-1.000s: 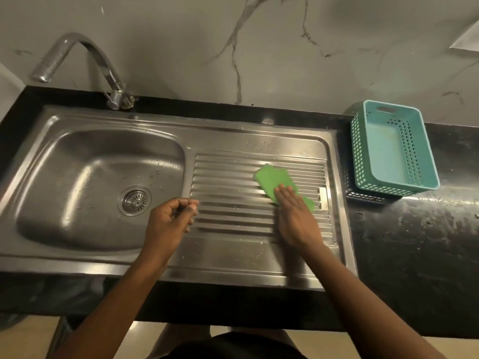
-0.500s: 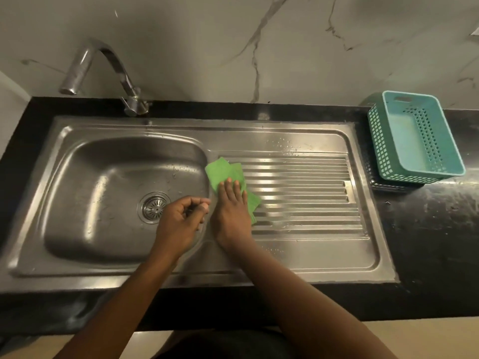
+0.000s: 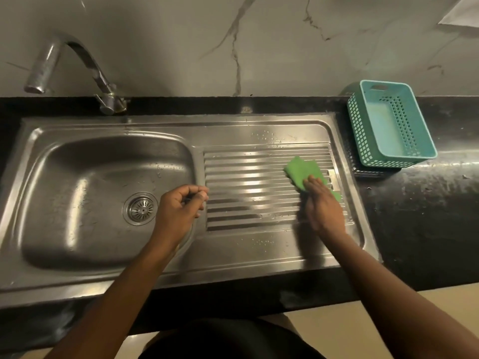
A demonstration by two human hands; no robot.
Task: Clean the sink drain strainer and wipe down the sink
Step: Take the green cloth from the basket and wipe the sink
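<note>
Cloth [image 3: 303,171] lies under flat right hand [image 3: 324,206] at drainboard's [image 3: 248,177] right end; unwiped ridges run left toward curled left hand [image 3: 178,208].

Teal perforated plastic basket [image 3: 388,125], rectangular, resting on a glossy black stone countertop [image 3: 420,216] against the grey-veined white marble backsplash [image 3: 259,42]. A dark tray-like item shows beneath the basket's near edge; its nature cannot be told.

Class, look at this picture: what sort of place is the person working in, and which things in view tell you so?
Most likely a home kitchen. A steel sink with a ribbed drainboard is set in a dark countertop, a curved tap stands behind it, and the right hand wipes with a green cloth.
</note>
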